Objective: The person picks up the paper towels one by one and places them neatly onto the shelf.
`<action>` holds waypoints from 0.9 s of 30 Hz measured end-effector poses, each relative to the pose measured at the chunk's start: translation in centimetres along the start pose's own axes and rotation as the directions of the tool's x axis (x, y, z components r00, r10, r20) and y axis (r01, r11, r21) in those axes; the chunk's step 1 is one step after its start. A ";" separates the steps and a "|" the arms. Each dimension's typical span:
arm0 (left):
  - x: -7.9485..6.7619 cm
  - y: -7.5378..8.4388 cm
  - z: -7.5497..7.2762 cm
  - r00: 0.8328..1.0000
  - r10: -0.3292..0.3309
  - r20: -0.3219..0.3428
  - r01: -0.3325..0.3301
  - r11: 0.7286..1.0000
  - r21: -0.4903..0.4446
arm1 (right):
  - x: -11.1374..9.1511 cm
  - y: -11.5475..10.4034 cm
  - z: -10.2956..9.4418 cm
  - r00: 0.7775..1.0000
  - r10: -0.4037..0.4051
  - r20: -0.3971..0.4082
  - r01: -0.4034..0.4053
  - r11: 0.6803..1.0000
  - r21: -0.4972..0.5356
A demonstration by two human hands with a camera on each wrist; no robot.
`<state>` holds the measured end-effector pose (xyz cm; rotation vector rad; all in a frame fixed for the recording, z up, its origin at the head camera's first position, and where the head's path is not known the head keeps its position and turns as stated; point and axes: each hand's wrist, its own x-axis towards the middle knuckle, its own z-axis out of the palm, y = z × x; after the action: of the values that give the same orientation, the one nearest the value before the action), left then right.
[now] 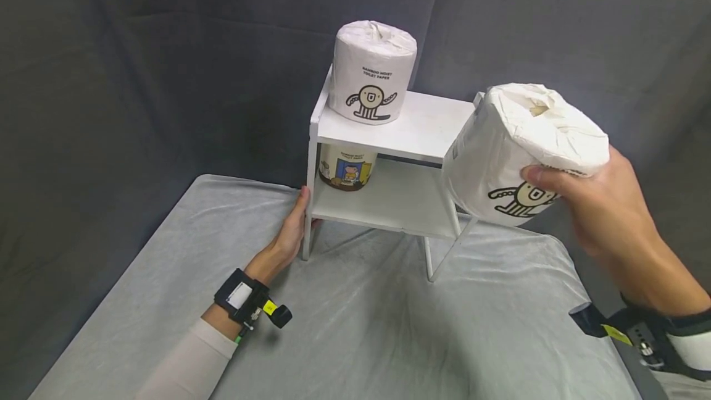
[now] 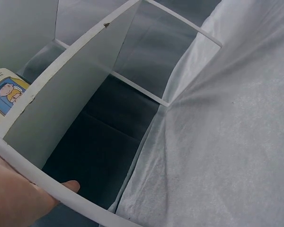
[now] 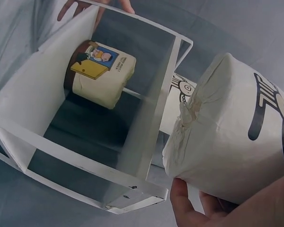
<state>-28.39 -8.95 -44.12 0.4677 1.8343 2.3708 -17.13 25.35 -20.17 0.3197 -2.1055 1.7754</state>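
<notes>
A white two-tier shelf rack (image 1: 439, 122) stands on the cloth-covered table. My left hand (image 1: 287, 236) grips its left side post just below the lower board, with a fingertip (image 2: 72, 185) showing past the post in the left wrist view. At the right, my right hand (image 1: 616, 215) holds a white paper-wrapped toilet paper roll (image 1: 500, 147), tilted, in front of the rack's right end. Its thumb lies across the printed cartoon figure. A matching toilet paper roll (image 1: 373, 76) stands upright at the left of the upper board. Below it, a cream roll with a colourful picture (image 3: 104, 71) sits on the lower board.
Grey cloth (image 1: 355, 326) with folds covers the table, and dark curtains (image 1: 222, 66) hang close behind. Thin white wire legs (image 1: 429, 258) stick out under the rack's right end. Each wrist bears a strapped camera (image 1: 280, 315).
</notes>
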 end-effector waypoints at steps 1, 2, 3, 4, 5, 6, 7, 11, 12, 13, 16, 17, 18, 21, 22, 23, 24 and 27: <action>0.0 0.0 0.0 1.000 -0.009 -0.001 0.009 1.000 0.001 | 0.2 -0.1 0.0 1.000 0.008 -0.007 -0.008 1.000 -0.018; 0.0 0.0 0.0 1.000 -0.017 0.004 0.017 1.000 0.008 | 0.4 -0.3 0.1 1.000 0.015 -0.011 -0.015 0.999 -0.040; 0.0 0.0 -0.1 1.000 -0.026 0.007 0.026 1.000 0.011 | 0.6 -0.4 0.1 1.000 0.020 -0.010 -0.021 0.998 -0.052; 0.0 0.0 -0.1 0.999 -0.033 0.012 0.033 0.999 0.016 | 0.8 -0.5 0.1 1.000 0.020 -0.003 -0.020 0.997 -0.069; 0.0 0.1 -0.1 0.999 -0.039 0.017 0.038 0.999 0.017 | 1.0 -0.6 0.2 1.000 0.020 0.001 -0.020 0.997 -0.068; 0.0 0.1 -0.1 0.999 -0.044 0.018 0.043 0.999 0.019 | 1.2 -0.7 0.2 1.000 0.019 0.010 -0.018 0.998 -0.052; -0.1 0.1 -0.1 0.999 -0.046 0.019 0.045 0.999 0.021 | 1.4 -0.8 0.3 1.000 0.018 0.011 -0.018 0.998 -0.052; -0.2 0.1 -0.2 0.999 -0.026 0.020 0.026 1.000 0.015 | 2.3 -1.3 0.7 0.999 0.025 0.032 -0.024 1.000 -0.019; -0.2 0.1 -0.2 1.000 -0.024 0.019 0.023 1.000 0.013 | 2.4 -1.4 0.8 0.999 0.032 0.032 -0.031 0.999 -0.042; -0.2 0.0 -0.2 1.000 -0.020 0.021 0.020 1.000 0.008 | 2.6 -1.6 0.9 0.999 0.040 0.032 -0.038 0.997 -0.068; -0.1 0.0 -0.1 1.000 -0.019 0.017 0.019 1.000 0.006 | 3.2 -1.8 1.0 0.997 0.056 0.044 -0.049 0.991 -0.127; -0.1 0.0 -0.1 1.000 -0.020 0.016 0.020 1.000 0.008 | 3.4 -1.9 1.1 0.997 0.062 0.045 -0.055 0.989 -0.137; -0.1 0.0 -0.1 1.000 -0.016 0.016 0.016 1.000 0.012 | 3.6 -1.9 1.1 0.996 0.068 0.050 -0.061 0.990 -0.129; -0.1 0.1 0.0 1.000 -0.019 0.012 0.018 0.999 0.027 | 4.4 -1.8 1.3 0.995 0.072 0.066 -0.065 0.992 -0.108; -0.1 0.1 0.0 1.000 -0.019 0.010 0.019 0.999 0.029 | 4.7 -1.8 1.4 0.995 0.076 0.069 -0.069 0.992 -0.106; -0.1 0.1 0.0 1.000 -0.019 0.009 0.019 0.999 0.030 | 5.0 -1.8 1.5 0.994 0.080 0.071 -0.071 0.991 -0.114; -0.1 0.1 0.0 1.000 -0.018 0.007 0.017 0.999 0.034 | 5.2 -1.8 1.7 0.994 0.082 0.074 -0.073 0.990 -0.120; -0.1 0.1 -0.1 1.000 -0.013 0.005 0.013 0.999 0.036 | 6.2 -1.7 2.2 0.992 0.107 0.067 -0.095 0.983 -0.158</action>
<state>-28.33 -9.07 -44.06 0.4638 1.8746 2.3296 -22.31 23.25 -16.34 0.2450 -2.3348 1.6657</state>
